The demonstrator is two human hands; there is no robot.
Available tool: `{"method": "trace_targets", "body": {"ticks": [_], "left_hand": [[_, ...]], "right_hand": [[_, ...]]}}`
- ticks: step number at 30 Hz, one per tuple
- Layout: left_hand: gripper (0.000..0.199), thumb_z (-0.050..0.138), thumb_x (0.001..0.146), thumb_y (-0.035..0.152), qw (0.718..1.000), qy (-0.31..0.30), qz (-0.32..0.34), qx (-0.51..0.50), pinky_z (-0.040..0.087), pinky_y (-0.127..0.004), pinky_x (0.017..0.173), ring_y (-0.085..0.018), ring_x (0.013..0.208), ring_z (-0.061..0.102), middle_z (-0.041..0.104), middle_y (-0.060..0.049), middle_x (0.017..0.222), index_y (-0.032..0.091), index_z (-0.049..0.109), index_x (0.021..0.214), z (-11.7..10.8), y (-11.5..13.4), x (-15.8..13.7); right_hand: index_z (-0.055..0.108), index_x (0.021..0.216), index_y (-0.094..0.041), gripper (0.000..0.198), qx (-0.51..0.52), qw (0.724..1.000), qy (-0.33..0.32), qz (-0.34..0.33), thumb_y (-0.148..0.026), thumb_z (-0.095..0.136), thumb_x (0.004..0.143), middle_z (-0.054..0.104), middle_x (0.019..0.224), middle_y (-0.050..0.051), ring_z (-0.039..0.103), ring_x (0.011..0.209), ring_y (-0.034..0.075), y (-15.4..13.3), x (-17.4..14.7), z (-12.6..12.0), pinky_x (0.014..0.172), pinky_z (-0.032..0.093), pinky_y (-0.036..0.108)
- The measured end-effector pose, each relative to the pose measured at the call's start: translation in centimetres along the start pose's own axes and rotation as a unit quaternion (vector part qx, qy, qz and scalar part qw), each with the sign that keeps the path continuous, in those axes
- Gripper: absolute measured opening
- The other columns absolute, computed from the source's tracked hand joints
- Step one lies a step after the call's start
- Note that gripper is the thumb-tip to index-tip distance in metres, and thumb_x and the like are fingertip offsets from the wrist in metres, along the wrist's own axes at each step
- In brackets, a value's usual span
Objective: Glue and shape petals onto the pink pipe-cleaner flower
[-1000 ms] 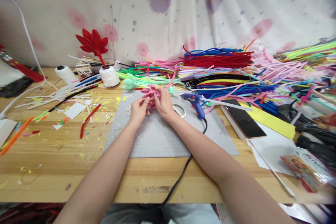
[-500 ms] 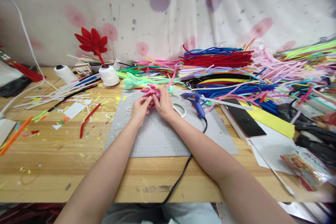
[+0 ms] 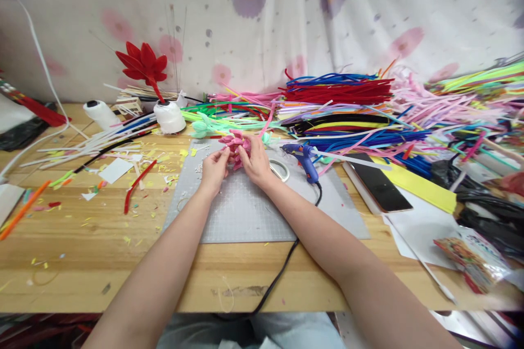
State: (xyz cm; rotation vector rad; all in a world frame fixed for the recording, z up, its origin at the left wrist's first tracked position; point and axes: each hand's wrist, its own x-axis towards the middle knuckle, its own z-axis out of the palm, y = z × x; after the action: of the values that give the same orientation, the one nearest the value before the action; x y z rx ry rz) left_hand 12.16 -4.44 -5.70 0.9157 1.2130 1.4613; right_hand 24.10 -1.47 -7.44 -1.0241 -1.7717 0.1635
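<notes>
A pink pipe-cleaner flower [image 3: 235, 142] is held over the grey cutting mat [image 3: 245, 218], its pink stem [image 3: 268, 119] slanting up behind my fingers. My right hand [image 3: 257, 162] is closed round the flower from the right. At its left side, my left hand [image 3: 214, 172] has thumb and forefinger pinched together, close to the petals; what they pinch is too small to make out. Small white beads [image 3: 199, 168] lie on the mat just left of that hand. A white ring-shaped handle [image 3: 280, 170] lies right of my right hand.
A blue hot glue gun [image 3: 303, 159] rests at the mat's right, its black cord [image 3: 282, 272] running to the table's front edge. Pipe-cleaner bundles [image 3: 339, 91] line the back. A red flower [image 3: 144, 62] stands in a white thread spool [image 3: 169, 118]. A phone [image 3: 379, 182] lies right.
My left hand has shifted slightly left, its pinched fingertips drawing back from the flower. My right hand still holds the flower in about the same place.
</notes>
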Motion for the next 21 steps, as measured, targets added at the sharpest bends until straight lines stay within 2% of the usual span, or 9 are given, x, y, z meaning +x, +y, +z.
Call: {"method": "trace_targets", "body": {"ticks": [3, 6, 10, 13, 15, 17, 19, 21], "left_hand": [[0.019, 0.063, 0.065, 0.03, 0.999, 0.035, -0.002, -0.022, 0.022, -0.016, 0.033, -0.005, 0.043, 0.039, 0.056, 0.0, 0.059, 0.011, 0.063, 0.069, -0.8, 0.4, -0.1], [0.007, 0.054, 0.066, 0.018, 0.992, 0.095, -0.027, -0.084, 0.019, -0.014, 0.033, -0.004, 0.042, 0.036, 0.051, 0.002, 0.055, 0.012, 0.056, 0.063, -1.6, 1.1, -0.1], [0.013, 0.04, 0.07, 0.013, 0.962, 0.144, -0.03, -0.229, 0.014, -0.014, 0.031, -0.003, 0.036, 0.028, 0.036, 0.006, 0.048, 0.017, 0.041, 0.058, -3.1, 2.6, 0.4], [0.016, 0.036, 0.073, 0.011, 0.941, 0.172, -0.004, -0.292, 0.014, -0.014, 0.031, -0.003, 0.034, 0.027, 0.032, 0.007, 0.046, 0.017, 0.037, 0.059, -4.7, 3.9, 1.1], [0.018, 0.036, 0.075, 0.011, 0.925, 0.218, 0.021, -0.311, 0.019, -0.014, 0.032, -0.003, 0.034, 0.03, 0.035, 0.007, 0.046, 0.017, 0.038, 0.059, -5.8, 4.7, 1.6], [0.018, 0.038, 0.078, 0.013, 0.906, 0.254, 0.035, -0.338, 0.034, -0.013, 0.04, -0.003, 0.04, 0.041, 0.043, 0.006, 0.049, 0.017, 0.041, 0.061, -6.9, 5.2, 1.9], [0.015, 0.041, 0.08, 0.015, 0.899, 0.227, 0.027, -0.375, 0.047, -0.017, 0.056, -0.006, 0.053, 0.054, 0.054, 0.003, 0.058, 0.017, 0.046, 0.066, -7.6, 5.5, 2.0], [0.014, 0.042, 0.082, 0.017, 0.899, 0.152, 0.016, -0.411, 0.051, -0.022, 0.064, -0.009, 0.063, 0.06, 0.061, 0.0, 0.066, 0.017, 0.049, 0.071, -8.0, 5.6, 1.9]], "right_hand": [[0.046, 0.113, -0.018, 0.029, 0.004, 1.0, -0.006, 0.006, -0.035, 0.038, 0.09, 0.055, 0.109, 0.012, 0.049, 0.104, 0.021, -0.1, -0.1, -0.8, 0.093, 0.041, 0.039], [0.048, 0.11, -0.017, 0.029, 0.004, 1.0, -0.007, 0.012, -0.036, 0.037, 0.09, 0.055, 0.107, 0.012, 0.05, 0.103, 0.021, 0.0, -0.4, -1.6, 0.091, 0.042, 0.038], [0.049, 0.107, -0.017, 0.027, -0.007, 1.0, 0.006, 0.023, -0.035, 0.037, 0.09, 0.055, 0.104, 0.012, 0.051, 0.099, 0.02, 0.4, -0.5, -2.3, 0.089, 0.042, 0.037], [0.051, 0.104, -0.017, 0.025, -0.021, 1.0, 0.009, 0.014, -0.034, 0.037, 0.09, 0.057, 0.099, 0.011, 0.053, 0.094, 0.019, 0.2, -0.3, -2.8, 0.085, 0.043, 0.034], [0.054, 0.097, -0.017, 0.024, -0.033, 0.999, -0.016, -0.004, -0.032, 0.037, 0.09, 0.06, 0.093, 0.009, 0.055, 0.087, 0.017, -0.1, -0.1, -3.4, 0.079, 0.043, 0.03], [0.056, 0.09, -0.017, 0.023, -0.053, 0.996, -0.074, -0.025, -0.03, 0.037, 0.09, 0.061, 0.083, 0.006, 0.055, 0.076, 0.016, -0.5, 0.1, -4.2, 0.071, 0.042, 0.027], [0.058, 0.085, -0.018, 0.024, -0.075, 0.986, -0.139, -0.044, -0.029, 0.037, 0.089, 0.061, 0.075, 0.004, 0.054, 0.067, 0.014, -0.8, -0.1, -5.4, 0.065, 0.039, 0.026], [0.059, 0.084, -0.018, 0.026, -0.095, 0.977, -0.187, -0.049, -0.03, 0.037, 0.089, 0.062, 0.072, 0.004, 0.053, 0.064, 0.014, -0.8, -0.6, -6.8, 0.062, 0.037, 0.025]]}}
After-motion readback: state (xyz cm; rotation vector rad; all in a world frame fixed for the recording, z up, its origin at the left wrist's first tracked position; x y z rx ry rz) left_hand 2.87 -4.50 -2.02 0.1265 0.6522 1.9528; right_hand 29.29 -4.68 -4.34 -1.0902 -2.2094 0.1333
